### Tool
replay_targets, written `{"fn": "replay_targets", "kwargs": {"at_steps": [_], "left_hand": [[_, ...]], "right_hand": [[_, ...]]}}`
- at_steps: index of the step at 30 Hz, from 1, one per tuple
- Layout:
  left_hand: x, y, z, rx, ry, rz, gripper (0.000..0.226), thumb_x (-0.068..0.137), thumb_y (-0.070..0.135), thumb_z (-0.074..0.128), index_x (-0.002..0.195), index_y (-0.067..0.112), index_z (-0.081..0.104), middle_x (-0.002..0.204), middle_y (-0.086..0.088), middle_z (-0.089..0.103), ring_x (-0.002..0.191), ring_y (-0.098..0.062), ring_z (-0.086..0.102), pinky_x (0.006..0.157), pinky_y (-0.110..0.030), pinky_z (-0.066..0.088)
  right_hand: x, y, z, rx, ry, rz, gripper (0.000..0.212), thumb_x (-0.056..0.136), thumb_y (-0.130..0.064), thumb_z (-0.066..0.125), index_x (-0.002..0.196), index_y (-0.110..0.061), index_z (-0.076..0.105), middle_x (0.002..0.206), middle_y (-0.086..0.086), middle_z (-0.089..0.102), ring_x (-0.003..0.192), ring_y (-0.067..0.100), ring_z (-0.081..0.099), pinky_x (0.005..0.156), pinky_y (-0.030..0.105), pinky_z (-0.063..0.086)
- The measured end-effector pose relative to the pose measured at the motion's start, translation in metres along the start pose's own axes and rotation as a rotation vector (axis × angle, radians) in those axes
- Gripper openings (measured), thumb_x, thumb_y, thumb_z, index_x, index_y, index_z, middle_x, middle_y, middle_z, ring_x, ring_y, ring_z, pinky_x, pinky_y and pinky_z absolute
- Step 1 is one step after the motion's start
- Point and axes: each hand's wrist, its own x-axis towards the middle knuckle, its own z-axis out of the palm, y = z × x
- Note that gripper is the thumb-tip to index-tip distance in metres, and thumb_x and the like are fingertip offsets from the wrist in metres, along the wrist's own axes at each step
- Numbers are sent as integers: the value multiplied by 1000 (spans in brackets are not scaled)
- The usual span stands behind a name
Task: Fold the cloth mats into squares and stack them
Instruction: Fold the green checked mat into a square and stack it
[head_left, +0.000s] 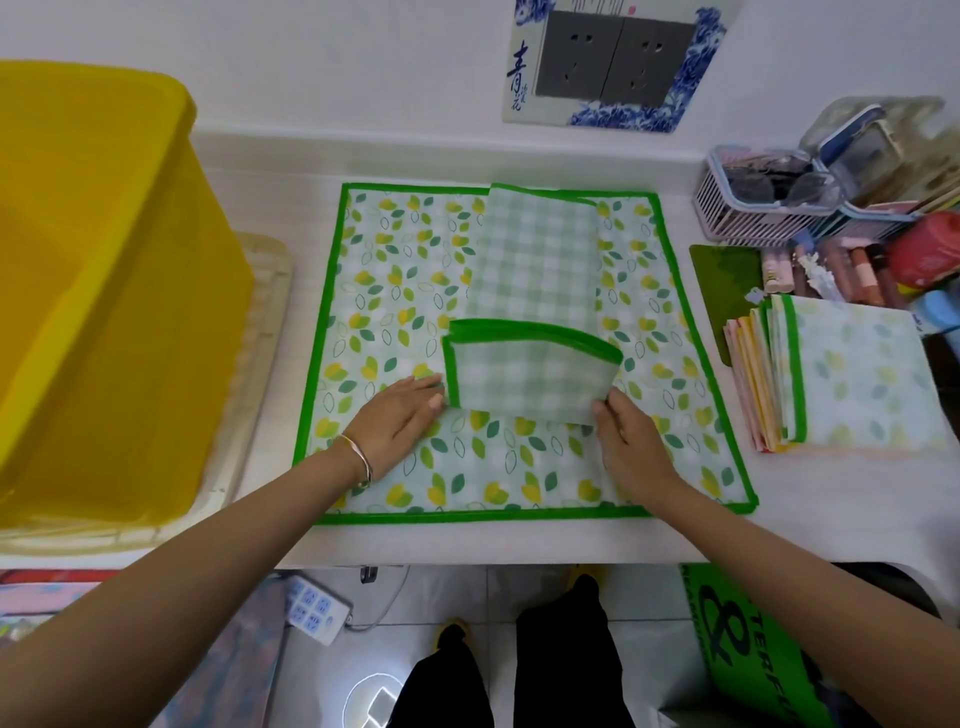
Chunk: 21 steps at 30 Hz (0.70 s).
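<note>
A large leaf-print mat (395, 312) with green trim lies flat on the white table. On top of it lies a narrower green-checked mat (535, 260), its near end folded back so the green-trimmed edge (535, 332) faces away from me. My left hand (400, 415) rests flat with straight fingers at the left side of that fold. My right hand (623, 431) pinches the fold's near right corner. At the right stands a stack of folded mats (857, 374), a leaf-print one on top.
A big yellow plastic bin (104, 291) sits on a beige tray at the left. Baskets and cosmetics (831, 218) crowd the back right corner. The wall with sockets (618, 57) is right behind the table. A power strip (317, 613) lies on the floor below.
</note>
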Motion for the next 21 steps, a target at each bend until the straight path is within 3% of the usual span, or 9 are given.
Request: {"fn": "replay_targets", "kwargs": {"at_steps": [2,4,6,9,12,17,21], "left_hand": [[4,3,4,24,41,-14,63,90,62,28,119,17,62,127,1,59,125,-10,46,107,-33,36],[11,8,7,-14,141,-64,48,87,55,49,108,15,67,109,2,65,106,-11,55,92,-28,45],[18,16,9,-68,230,-98,27,87,38,61,85,12,66,80,0,62,80,-12,51,71,-24,41],[30,24,9,-182,281,-187,34,88,33,61,65,11,48,60,-2,43,60,-13,39,57,-23,32],[42,30,15,-324,329,-283,35,87,31,61,63,16,42,58,1,36,55,-12,33,55,-25,31],[53,35,18,-368,368,-379,35,83,32,66,62,28,39,57,8,36,54,-11,33,58,-24,35],[59,33,15,-403,338,-434,25,84,26,67,71,17,48,61,-6,51,60,-16,45,69,-33,46]], "right_hand": [[7,-4,1,35,40,19,30,101,-25,38,96,1,53,79,18,56,67,17,47,61,30,38],[12,-7,1,63,65,37,31,101,-26,38,97,1,53,79,15,55,69,15,47,60,27,39],[17,-8,0,98,76,61,29,101,-25,38,95,-2,54,76,4,53,66,11,46,57,16,38],[22,-8,-3,193,71,104,20,99,-26,45,98,-10,57,82,-6,60,70,4,56,59,8,43],[24,-7,-5,232,49,140,19,92,-26,58,110,-17,56,94,-14,66,79,-8,63,66,10,49],[32,-7,0,192,170,163,23,87,-25,66,107,-16,59,90,-11,67,80,1,63,66,12,51],[41,-12,2,153,225,146,17,87,-26,66,99,-19,58,78,-10,64,71,6,61,63,14,50]]}}
